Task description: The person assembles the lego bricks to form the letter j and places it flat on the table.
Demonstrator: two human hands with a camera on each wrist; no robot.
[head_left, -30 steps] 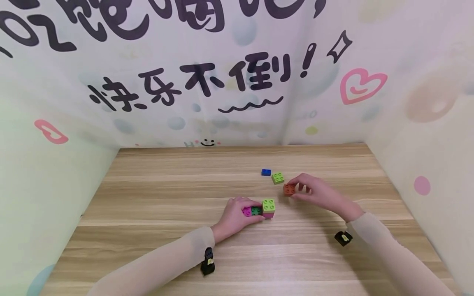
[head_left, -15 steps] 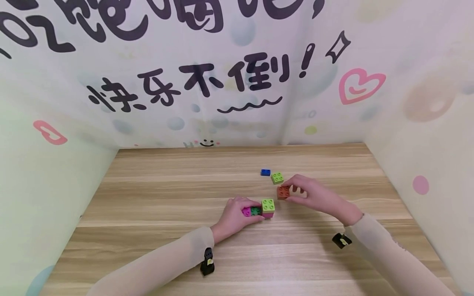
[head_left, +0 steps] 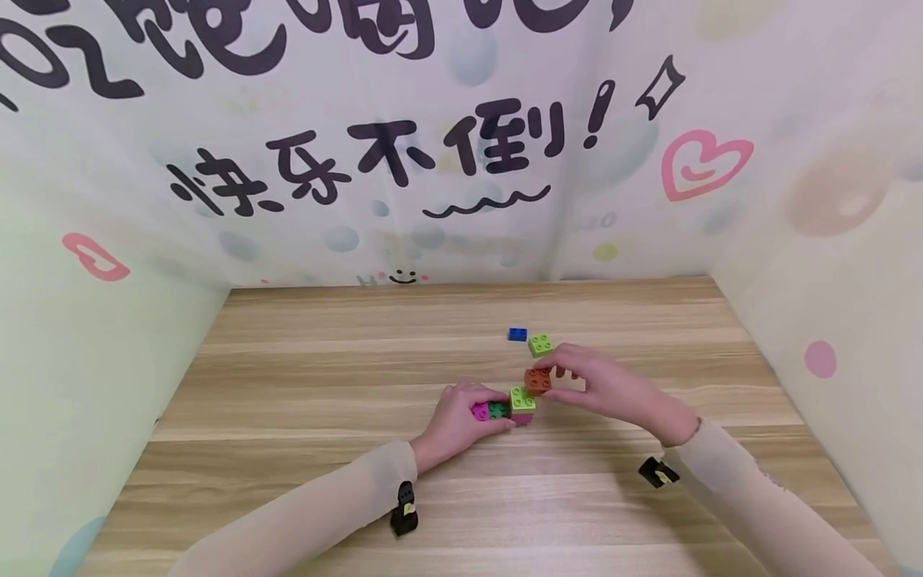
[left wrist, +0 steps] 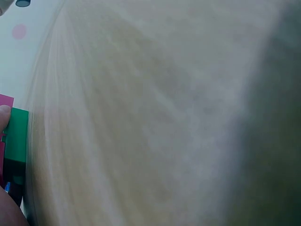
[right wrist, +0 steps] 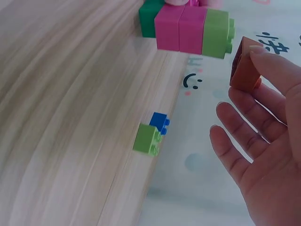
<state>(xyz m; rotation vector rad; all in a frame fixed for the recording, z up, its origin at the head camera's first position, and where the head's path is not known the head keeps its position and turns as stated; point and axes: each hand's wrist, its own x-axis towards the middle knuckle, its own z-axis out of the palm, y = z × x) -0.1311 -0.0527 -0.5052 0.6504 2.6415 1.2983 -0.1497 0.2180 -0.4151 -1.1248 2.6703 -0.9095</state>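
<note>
In the head view my right hand point(head_left: 609, 389) pinches a reddish-brown toy building brick point(head_left: 538, 382) between thumb and index finger. That brown brick point(right wrist: 245, 75) faces the studs of a lime brick point(right wrist: 216, 34) in the right wrist view, with a small gap between them. The lime brick tops two stacked pink bricks point(right wrist: 180, 28), and a dark green brick point(right wrist: 148, 19) adjoins their base. My left hand point(head_left: 457, 421) grips this build from the left, fingers behind and thumb in front. The left wrist view catches only its green brick point(left wrist: 18, 136) and some pink at the edge.
Beyond the right hand, a loose lime brick point(head_left: 540, 344) and a small blue brick point(head_left: 517, 334) lie on the wood-grain table point(head_left: 324, 361). A white printed cloth point(head_left: 324, 240) rises along the table's back edge, with similar sheets at both sides.
My right hand has carried the brown brick left and nearer to me, from beside the loose lime brick to just over the build's lime top. The left hand has stayed put.
</note>
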